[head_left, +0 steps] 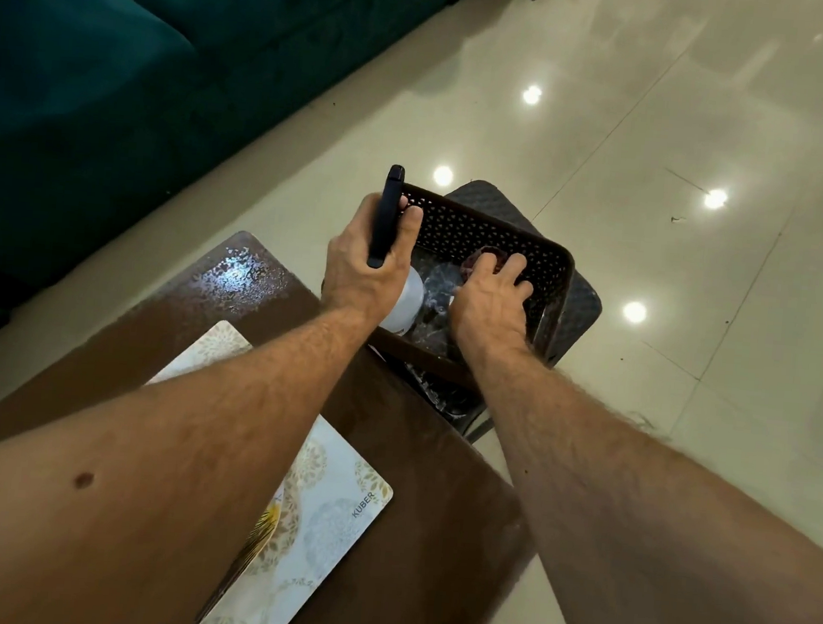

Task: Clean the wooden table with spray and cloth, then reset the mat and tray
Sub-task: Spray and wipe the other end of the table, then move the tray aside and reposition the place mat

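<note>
teal sofa fills the upper left above the wet-speckled wooden table, where the patterned mat lies under the forearms. left hand is wrapped around the spray bottle, its black head upright at the edge of the brown perforated basket. right hand reaches inside, fingers curled over a dark cloth, basket resting on a dark stool.

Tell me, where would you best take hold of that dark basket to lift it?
Take the brown basket by its rim on the two long sides, coming from above. The walls are perforated but thin and upright, and the rim is rolled, giving fingers a ledge. The right hand is inside it; the left hand holds the spray bottle.
</note>
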